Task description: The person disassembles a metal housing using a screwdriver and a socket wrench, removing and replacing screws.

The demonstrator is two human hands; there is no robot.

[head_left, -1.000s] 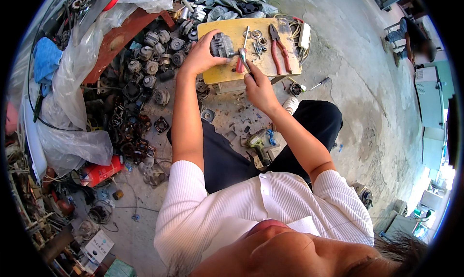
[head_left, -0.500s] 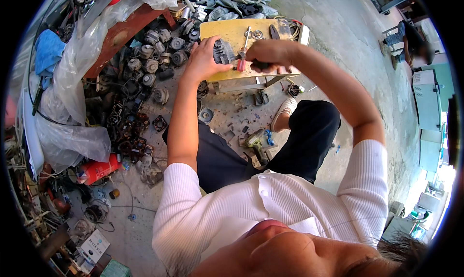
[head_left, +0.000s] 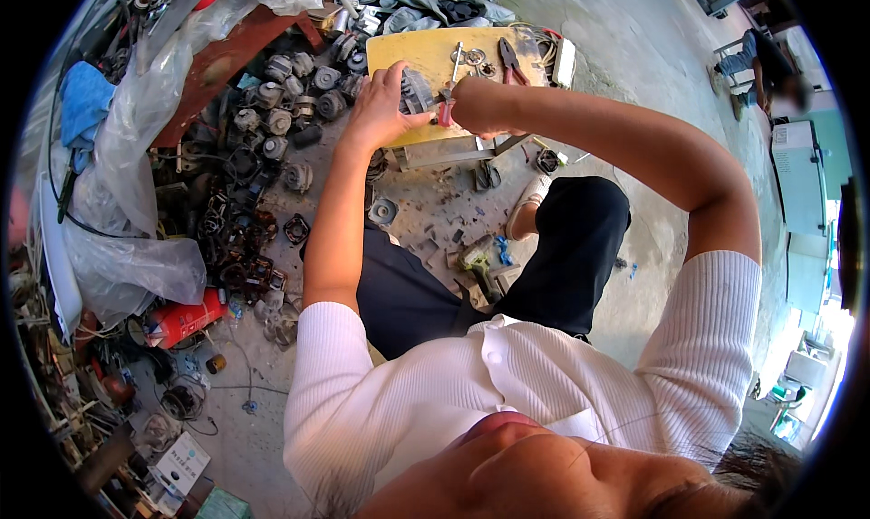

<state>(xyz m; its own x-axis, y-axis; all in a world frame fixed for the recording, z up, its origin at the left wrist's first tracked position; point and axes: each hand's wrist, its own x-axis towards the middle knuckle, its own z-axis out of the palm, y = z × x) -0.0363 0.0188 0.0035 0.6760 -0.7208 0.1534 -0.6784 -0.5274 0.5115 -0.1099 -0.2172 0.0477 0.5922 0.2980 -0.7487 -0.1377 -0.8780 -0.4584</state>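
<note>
My left hand (head_left: 379, 109) is wrapped round a ribbed grey motor housing (head_left: 415, 91) at the front left of a worn yellow board-top stand (head_left: 394, 48). My right hand (head_left: 480, 106) is closed beside the housing on a wrench (head_left: 446, 94), whose head shows at the knuckles while its handle is hidden by the hand. A red-handled tool with a long metal shaft (head_left: 458, 58) lies upright in view just there, partly covered. Red-handled pliers (head_left: 510, 61) and several round metal rings (head_left: 475, 56) lie behind my right hand.
Piled motor parts (head_left: 276, 120), plastic sheeting (head_left: 136, 265) and a red container (head_left: 186, 318) crowd the left. A power tool (head_left: 480, 270) lies between my legs. A co-worker (head_left: 757, 70) is at the upper right, near pale cabinets (head_left: 797, 174).
My right hand has turned over and moved up and left against the housing, its elbow swung out to the right. My left hand and the housing have shifted slightly.
</note>
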